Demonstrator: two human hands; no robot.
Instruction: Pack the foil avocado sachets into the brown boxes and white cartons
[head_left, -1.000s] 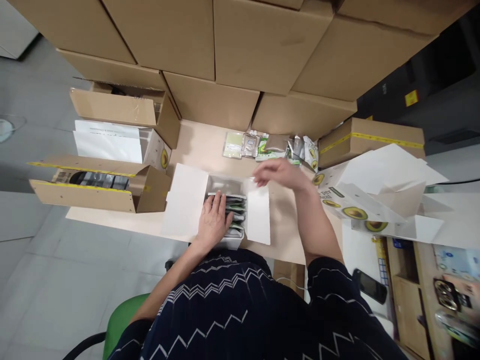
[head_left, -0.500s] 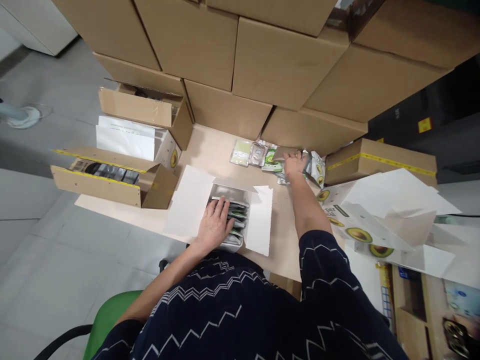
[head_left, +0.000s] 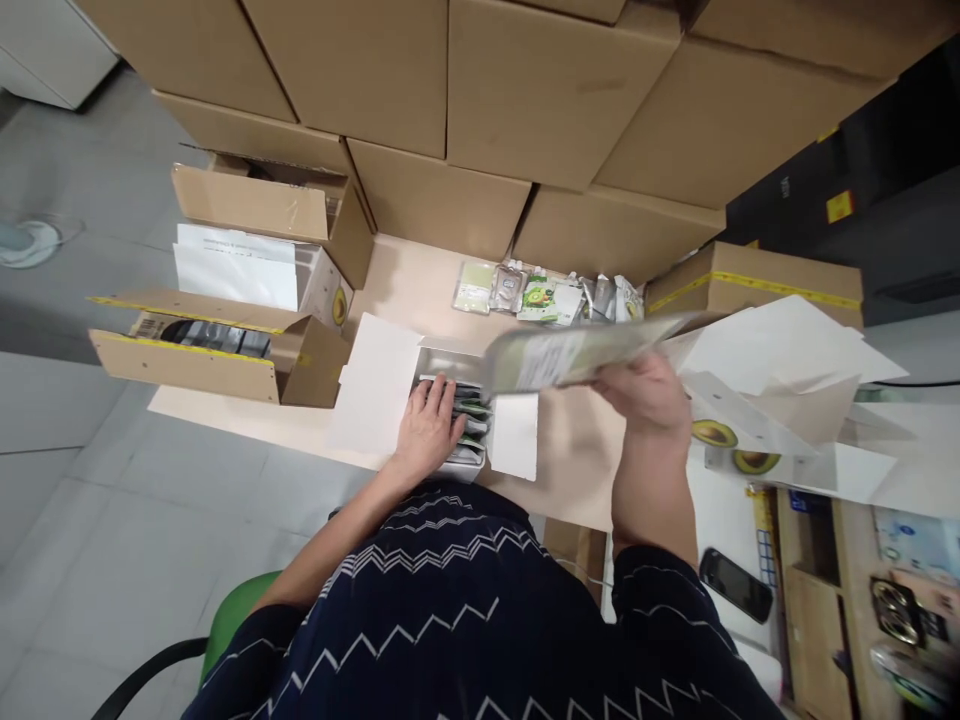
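An open white carton (head_left: 450,362) stands at the table's near edge, its flaps spread out. Several pouches (head_left: 472,425) stand packed in a row inside it. My left hand (head_left: 429,425) lies over the left part of that row, fingers stretched out. My right hand (head_left: 649,395) is raised over the table, fingers closed on the end of a flat green and silver pouch (head_left: 559,360), blurred by motion. The pouch reaches leftward to just above the carton's right flap. Behind it lie several more pouches (head_left: 551,298) in a row, one green-printed, others silver.
Stacked brown boxes (head_left: 480,200) wall off the table's back. Open boxes (head_left: 225,360) stand at the left. At the right are a taped brown box (head_left: 787,295) and an avocado-printed white carton (head_left: 780,400). A dark phone (head_left: 735,583) lies near my right elbow.
My right hand has lifted a pouch from the row at the back and brought it nearer, above the table by the carton. My left hand stays on the packed pouches.
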